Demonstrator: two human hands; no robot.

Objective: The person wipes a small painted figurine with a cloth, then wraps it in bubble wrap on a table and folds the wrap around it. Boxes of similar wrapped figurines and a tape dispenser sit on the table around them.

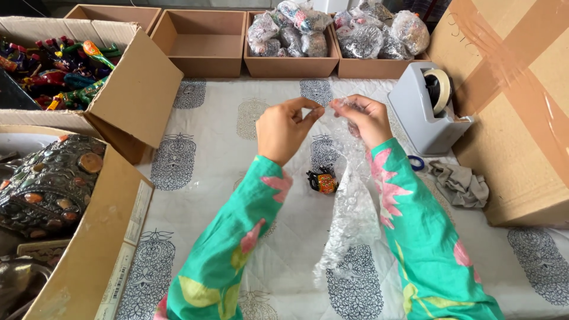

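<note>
Head view, looking down on a counter under a white quilted cloth with grey block prints.

Left hand: raised above the counter, thumb and fingers pinched shut on the top edge of a bubble wrap sheet. Right hand: level with the left and just beside it, grip closed on the same top edge, some wrap bunched in the palm. The sheet hangs from both hands and trails down onto the cloth between the green floral sleeves.

Small figurine, orange and black, lies on the cloth below the hands, beside the hanging sheet; contact with it cannot be told.

Grey tape dispenser stands right of the hands, a crumpled grey cloth near it. Far edge: shallow trays, two filled with wrapped bundles. Left: an open carton of painted toys.
</note>
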